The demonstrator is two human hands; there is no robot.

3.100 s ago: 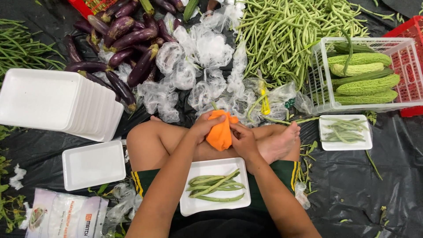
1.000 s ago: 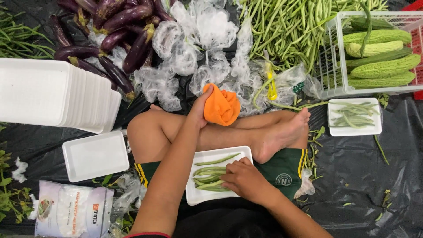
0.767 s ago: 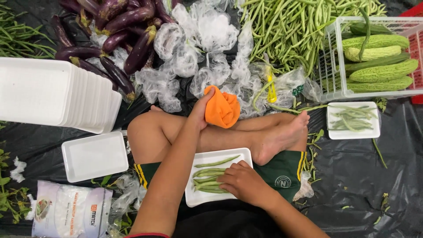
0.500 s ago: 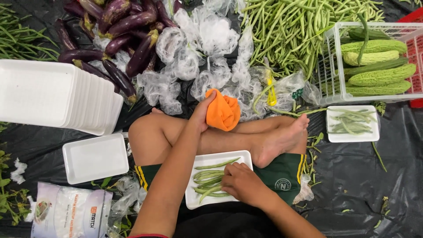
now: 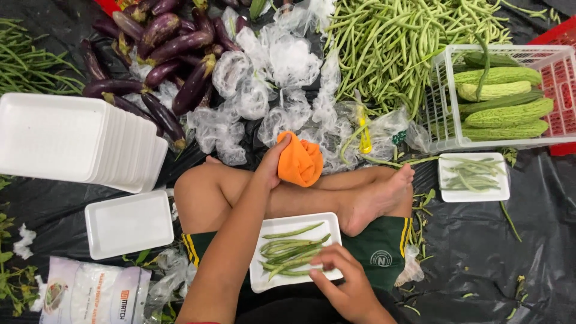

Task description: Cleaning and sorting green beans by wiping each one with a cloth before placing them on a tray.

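Left hand (image 5: 271,165) raised over crossed legs, fingers clamped on orange cloth (image 5: 300,161), cloth bunched above shin. Right hand (image 5: 342,282) low, fingers curled together on near edge of white foam tray (image 5: 282,231) resting on lap; green beans (image 5: 288,255) lie lengthwise in tray. Stack of empty trays (image 5: 66,141) at left, single empty tray (image 5: 129,223) below it. Eggplants (image 5: 162,54), loose bean pile (image 5: 396,42), white crate of bitter gourds (image 5: 504,99) beyond, on black sheet.

eggplants (image 5: 162,54): top cut off; red crate (image 5: 561,66): right edge cropped
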